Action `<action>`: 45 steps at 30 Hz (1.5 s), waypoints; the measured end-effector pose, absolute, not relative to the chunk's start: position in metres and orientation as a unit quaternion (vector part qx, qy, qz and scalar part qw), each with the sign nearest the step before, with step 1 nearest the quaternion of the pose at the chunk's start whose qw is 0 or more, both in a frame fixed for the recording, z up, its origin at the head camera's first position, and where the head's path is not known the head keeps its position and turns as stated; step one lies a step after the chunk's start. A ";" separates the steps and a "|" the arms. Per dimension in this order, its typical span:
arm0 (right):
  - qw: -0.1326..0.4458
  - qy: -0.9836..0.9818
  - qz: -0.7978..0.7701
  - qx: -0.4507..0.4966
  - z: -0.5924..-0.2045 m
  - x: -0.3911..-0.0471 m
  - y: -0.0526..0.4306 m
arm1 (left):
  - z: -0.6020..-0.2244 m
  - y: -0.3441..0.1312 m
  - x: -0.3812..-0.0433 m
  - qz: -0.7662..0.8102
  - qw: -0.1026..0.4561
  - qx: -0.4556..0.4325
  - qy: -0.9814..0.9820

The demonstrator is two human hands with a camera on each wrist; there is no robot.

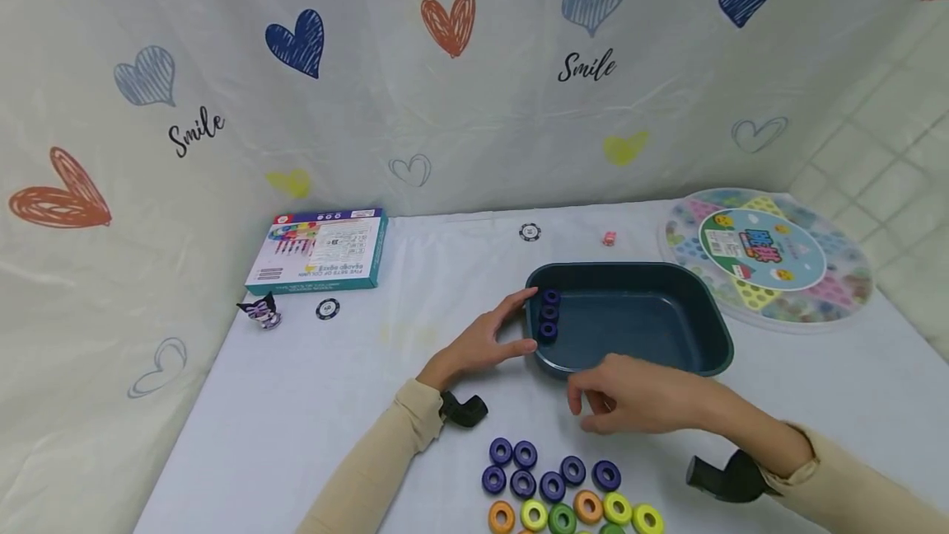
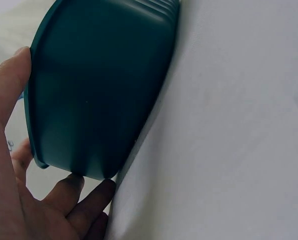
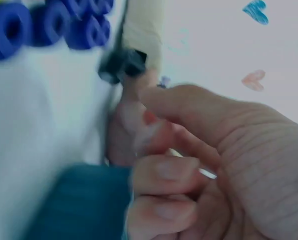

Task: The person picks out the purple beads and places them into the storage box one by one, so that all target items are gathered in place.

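The left hand [image 1: 485, 340] is at the left end of the dark teal plastic basin [image 1: 630, 328], its thumb and fingers spread apart; in the left wrist view they touch the basin's rim and outer end wall. The basin sits on the white tablecloth [image 1: 296, 435], base down, with a short row of dark purple rings [image 1: 549, 313] lying inside along its left wall. The right hand [image 1: 645, 394] is over the basin's near edge, its fingers loosely bent, the thumb and forefinger tips apart — nothing shows between them. From the head view alone, whether it touches the rim is hard to tell, and the right wrist view is blurred

Nearer the person, seven loose purple rings [image 1: 544, 487] lie in a cluster on the cloth, well apart from the left hand. Just below them are orange rings [image 1: 493, 517], yellow rings [image 1: 639, 519] and green rings [image 1: 553, 519], some cut off by the frame's lower edge. Both forearms wear beige sleeves [image 1: 371, 468], with a black wrist camera [image 1: 730, 478] at each wrist

At the back left lies a flat printed bead-game box [image 1: 319, 252], with a small purple-and-black figurine [image 1: 263, 311] and a black-and-white chip [image 1: 319, 309] before it; at the back right — a round, star-patterned game board [image 1: 764, 250]
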State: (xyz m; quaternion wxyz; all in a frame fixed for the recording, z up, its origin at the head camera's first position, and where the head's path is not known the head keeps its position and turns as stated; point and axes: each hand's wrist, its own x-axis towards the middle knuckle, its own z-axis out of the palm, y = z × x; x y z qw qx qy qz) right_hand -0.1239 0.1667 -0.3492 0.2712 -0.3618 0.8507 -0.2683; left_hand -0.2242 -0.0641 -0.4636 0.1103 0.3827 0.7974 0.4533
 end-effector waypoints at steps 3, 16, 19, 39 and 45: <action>0.310 0.846 -0.253 -0.352 -0.360 -0.110 0.168 | -0.466 -0.064 -0.225 0.455 0.111 0.382 0.797; 0.318 0.860 -0.250 -0.312 -0.385 -0.096 0.176 | -0.454 -0.068 -0.222 0.455 0.112 0.372 0.801; 0.330 0.858 -0.248 -0.305 -0.387 -0.094 0.175 | -0.441 -0.069 -0.215 0.459 0.117 0.378 0.796; 0.288 0.841 -0.323 -0.324 -0.400 -0.090 0.221 | -0.464 -0.064 -0.224 0.458 0.124 0.374 0.797; 0.302 0.807 -0.373 -0.344 -0.410 -0.090 0.234 | -0.465 -0.064 -0.223 0.457 0.123 0.371 0.799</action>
